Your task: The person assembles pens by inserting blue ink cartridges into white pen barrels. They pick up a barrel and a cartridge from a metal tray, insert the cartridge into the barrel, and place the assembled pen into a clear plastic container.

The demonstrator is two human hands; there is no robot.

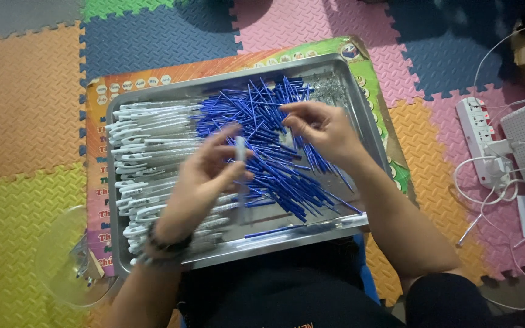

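While I watched the head view, both hands worked over the tray on the lap.
Left hand: my left hand [199, 182] was over the middle of the tray, fingers closed around a pale pen barrel [240, 152] held upright; a dark bracelet [168, 246] sat on the wrist.
Right hand: my right hand [323, 129] hovered over the blue heap, fingertips pinched together on something small; I could not tell what, blurred.
Tray: a metal tray [369, 130], rectangular, rested across my lap on top of a colourful printed board [95, 182].
Blue refills: a heap of blue pen refills [268, 176] filled the tray's centre and right, criss-crossed; one refill [274, 231] lay alone near the front rim.
White barrels: a stack of white pen barrels [147, 158] filled the tray's left side, lying roughly parallel.
Small parts: a glittery pile of small clear parts [329, 88] sat in the far right corner.
Floor: foam puzzle mats [25, 103] in several colours.
Left side: a clear plastic bowl [62, 255] lay beside the tray's near left corner.
Right side: a white power strip [484, 136] with white cables [487, 188] lay well apart from the tray.
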